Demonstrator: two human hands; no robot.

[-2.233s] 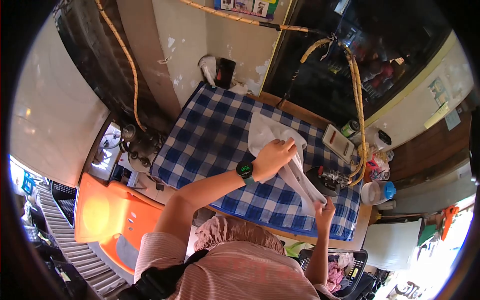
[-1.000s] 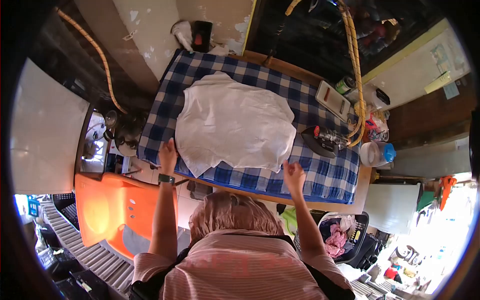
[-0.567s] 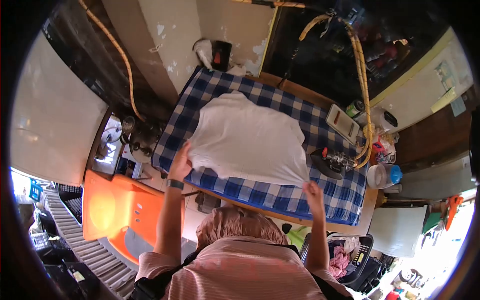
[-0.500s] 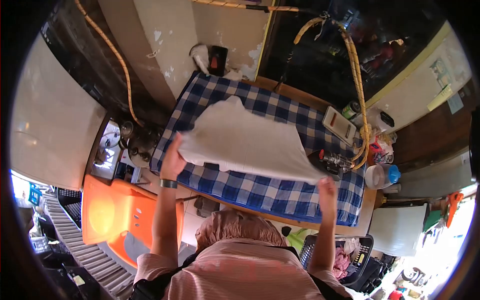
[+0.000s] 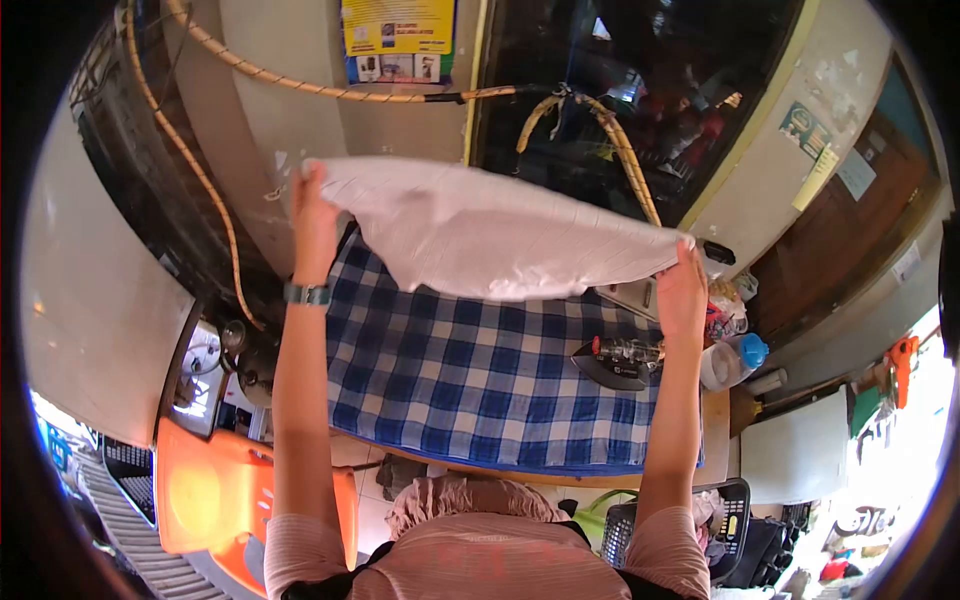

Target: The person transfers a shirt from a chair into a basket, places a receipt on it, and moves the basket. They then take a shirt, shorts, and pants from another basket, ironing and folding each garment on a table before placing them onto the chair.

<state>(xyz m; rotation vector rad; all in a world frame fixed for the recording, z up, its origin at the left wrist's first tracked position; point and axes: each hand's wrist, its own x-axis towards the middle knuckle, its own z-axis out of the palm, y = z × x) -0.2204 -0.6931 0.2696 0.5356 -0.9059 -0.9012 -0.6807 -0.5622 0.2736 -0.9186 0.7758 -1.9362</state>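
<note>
Blue-checked table (image 5: 450,390), iron (image 5: 615,362) at right; left hand (image 5: 315,215), right hand (image 5: 683,292) fingers clenched on held-up white cloth (image 5: 480,235).

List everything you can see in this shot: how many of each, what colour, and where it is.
white cloth: one, white, held up in the air above the table
checked cover: one, blue and white, spread over the table
iron: one, dark, on the right side of the checked cover
jug: one, whitish with a blue lid, right of the iron
chair: one, orange, lower left beside the table
basket: one, black, lower right
hose: yellowish, braided, along the wall; count unclear
poster: one, yellow, on the wall at the top
watch: one, dark, on the left wrist
left hand: grips the cloth's left end
right hand: grips the cloth's right end
</note>
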